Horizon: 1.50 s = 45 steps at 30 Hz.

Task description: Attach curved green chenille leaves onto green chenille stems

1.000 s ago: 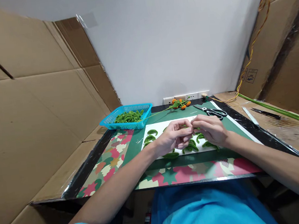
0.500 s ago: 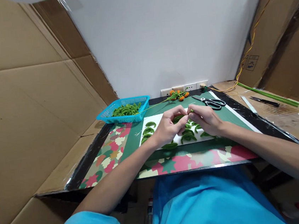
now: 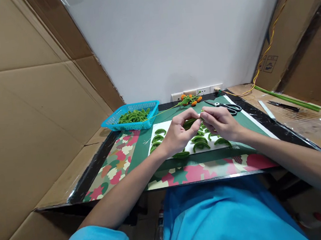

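Above the white sheet (image 3: 166, 124), my left hand (image 3: 179, 134) and my right hand (image 3: 222, 124) meet fingertip to fingertip. My left thumb and fingers are closed around a fuzzy green chenille leaf (image 3: 189, 124), which shows inside the curl of the fingers. My right thumb and forefinger pinch at its end; a speck of green shows at the tips, and the rest is hidden. Several curved green leaves (image 3: 200, 146) lie in rows on the sheet under my hands. Another leaf (image 3: 181, 155) overlaps the sheet's front edge.
Loose green pieces (image 3: 133, 116) fill a blue plastic basket (image 3: 106, 125) at the back left. An orange-flowered stem (image 3: 191, 100) lies at the back, near black-handled scissors (image 3: 232, 107). Cardboard walls (image 3: 47, 109) flank the table. Right: a pale blade-like strip (image 3: 266, 110), a black tool (image 3: 283, 106), green stems (image 3: 290, 100).
The view has shifted slightly. My fingertips have drawn a little closer together at the leaf's end, and the right fingers are more curled in. Both hands stay over the sheet.
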Each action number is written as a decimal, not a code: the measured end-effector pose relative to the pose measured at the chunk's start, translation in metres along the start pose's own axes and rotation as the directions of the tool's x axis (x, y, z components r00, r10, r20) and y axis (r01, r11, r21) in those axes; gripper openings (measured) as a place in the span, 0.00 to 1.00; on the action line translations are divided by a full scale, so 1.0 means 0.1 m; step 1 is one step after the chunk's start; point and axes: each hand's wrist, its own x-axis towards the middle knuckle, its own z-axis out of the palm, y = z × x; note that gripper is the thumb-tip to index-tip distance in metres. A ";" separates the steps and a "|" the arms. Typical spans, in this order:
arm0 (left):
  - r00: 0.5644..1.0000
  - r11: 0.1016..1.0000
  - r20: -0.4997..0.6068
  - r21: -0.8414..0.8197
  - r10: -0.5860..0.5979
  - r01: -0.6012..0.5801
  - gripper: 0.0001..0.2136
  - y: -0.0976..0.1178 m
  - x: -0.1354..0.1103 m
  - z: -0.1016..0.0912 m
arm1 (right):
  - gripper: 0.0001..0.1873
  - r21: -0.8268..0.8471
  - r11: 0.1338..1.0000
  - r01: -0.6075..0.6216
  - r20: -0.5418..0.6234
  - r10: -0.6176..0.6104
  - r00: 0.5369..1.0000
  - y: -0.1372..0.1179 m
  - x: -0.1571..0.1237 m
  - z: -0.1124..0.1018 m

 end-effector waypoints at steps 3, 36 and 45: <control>0.990 0.943 0.041 0.300 0.136 -0.142 0.08 0.03 0.01 -0.08 | 0.27 0.112 0.986 -0.121 0.073 0.114 0.991 -0.04 0.03 0.00; 0.974 0.884 0.071 -0.408 -0.216 0.226 0.16 -0.11 -0.03 0.08 | 0.23 -0.259 0.946 0.194 0.024 -0.195 0.981 0.05 -0.06 -0.06; 0.845 0.746 0.053 0.444 0.531 -0.497 0.05 -0.12 0.04 -0.12 | 0.27 0.431 0.868 -0.248 0.042 0.255 0.966 -0.03 -0.02 0.09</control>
